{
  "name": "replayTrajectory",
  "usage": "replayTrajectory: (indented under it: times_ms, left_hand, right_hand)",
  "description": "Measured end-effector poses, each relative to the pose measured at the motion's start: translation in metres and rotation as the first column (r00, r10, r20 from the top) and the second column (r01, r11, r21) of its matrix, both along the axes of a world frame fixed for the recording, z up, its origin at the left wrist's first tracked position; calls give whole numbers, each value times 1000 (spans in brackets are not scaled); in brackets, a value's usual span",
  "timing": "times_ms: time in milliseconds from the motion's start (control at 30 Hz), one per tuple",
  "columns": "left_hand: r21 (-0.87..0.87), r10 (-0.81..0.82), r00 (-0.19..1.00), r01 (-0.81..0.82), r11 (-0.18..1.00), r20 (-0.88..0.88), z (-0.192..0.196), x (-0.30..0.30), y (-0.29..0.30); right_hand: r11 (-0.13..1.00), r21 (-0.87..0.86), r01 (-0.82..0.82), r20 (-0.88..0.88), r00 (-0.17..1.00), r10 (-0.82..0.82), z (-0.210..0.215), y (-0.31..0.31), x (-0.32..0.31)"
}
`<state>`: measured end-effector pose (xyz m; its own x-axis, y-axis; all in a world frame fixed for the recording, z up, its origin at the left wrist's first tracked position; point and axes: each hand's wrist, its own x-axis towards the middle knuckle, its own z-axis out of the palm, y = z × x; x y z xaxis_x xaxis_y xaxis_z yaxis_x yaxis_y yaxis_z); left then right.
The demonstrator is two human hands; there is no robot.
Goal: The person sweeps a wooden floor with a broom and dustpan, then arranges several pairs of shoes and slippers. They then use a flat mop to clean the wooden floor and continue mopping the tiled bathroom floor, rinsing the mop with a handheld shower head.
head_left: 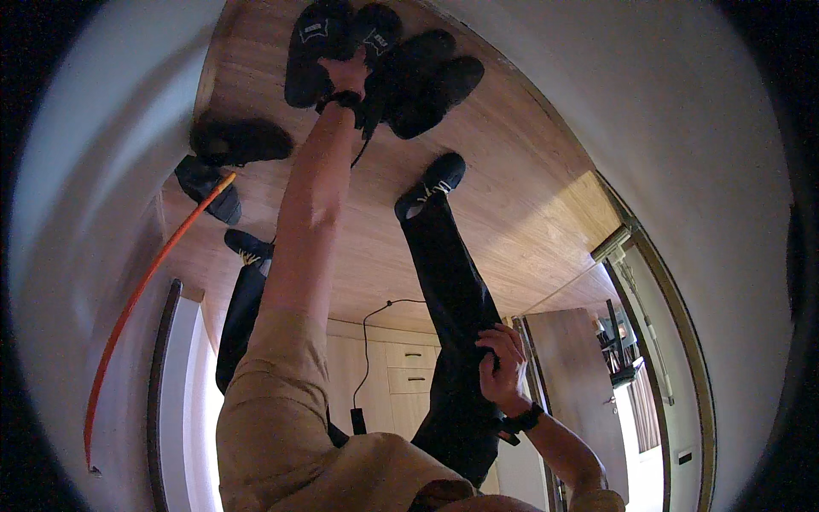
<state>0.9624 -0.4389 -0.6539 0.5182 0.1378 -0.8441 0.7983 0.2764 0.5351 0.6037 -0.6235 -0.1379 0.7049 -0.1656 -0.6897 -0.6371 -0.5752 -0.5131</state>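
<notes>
Now, left hand [345, 77]: stretched far out, fingers closed on a black shoe [311, 51] among the pair on the wooden floor [512, 196].
Right hand [502, 363]: gripping the dark trouser leg [452, 299] at the thigh.
Shoes nearby: more black shoes [431, 81] just beside the held one, another pair [226, 158] near the wall.
Orange stick [145, 290]: leaning along the left wall.
Feet: in dark sneakers [435, 181].

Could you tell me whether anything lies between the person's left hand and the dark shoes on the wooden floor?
Nothing visible does. The left hand is already down on the dark shoes, with its fingers at the pair's near edge. The right hand rests on the dark trouser leg, away from the shoes.
</notes>
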Motion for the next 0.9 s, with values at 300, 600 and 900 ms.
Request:
replayTrajectory:
  times_ms: [300, 600, 900]
  left_hand:
    - [102, -228, 970, 219, 970, 81, -15, -51, -68]
    - [151, -329, 944, 330, 932, -29, -13, -90, -112]
    - [-74, -232, 967, 225, 972, -103, 93, -153, 24]
  right_hand:
    - [1000, -11, 7, -4, 1000, -7, -3, -4, -2]
    - [999, -23, 27, -13, 1000, -27, -1, -5, -5]
    - [1000, -4, -25, 47, 999, 25, -7, 6, -15]
